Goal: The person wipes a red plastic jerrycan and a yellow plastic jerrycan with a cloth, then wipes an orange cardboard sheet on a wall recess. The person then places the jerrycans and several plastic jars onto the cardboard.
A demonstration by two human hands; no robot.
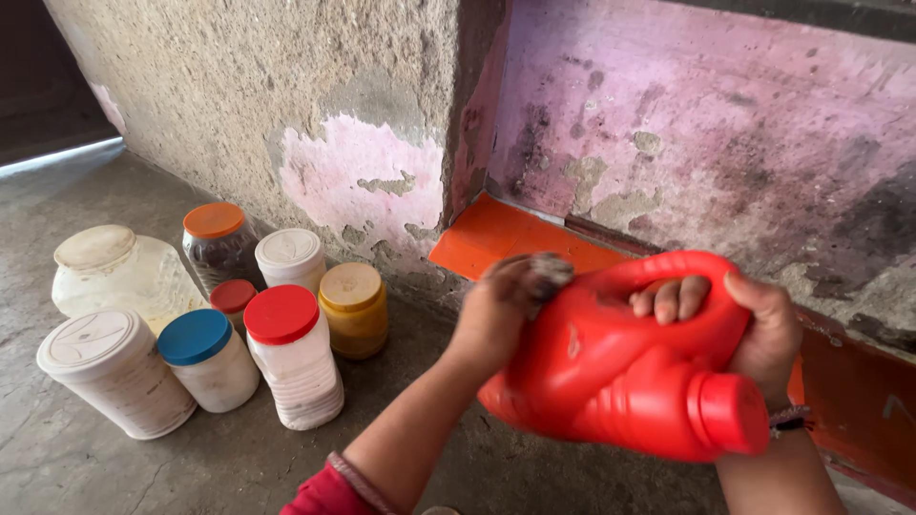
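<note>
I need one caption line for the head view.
Right hand grips red jug; left hand rubs it.

Both hands point(496, 310) point(763, 329) clenched, fingers curled

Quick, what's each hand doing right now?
Left hand: closed on a small grey scrubbing pad, pressed against the red plastic handled bottle.
Right hand: closed through the bottle's handle, holding it tilted.
</note>
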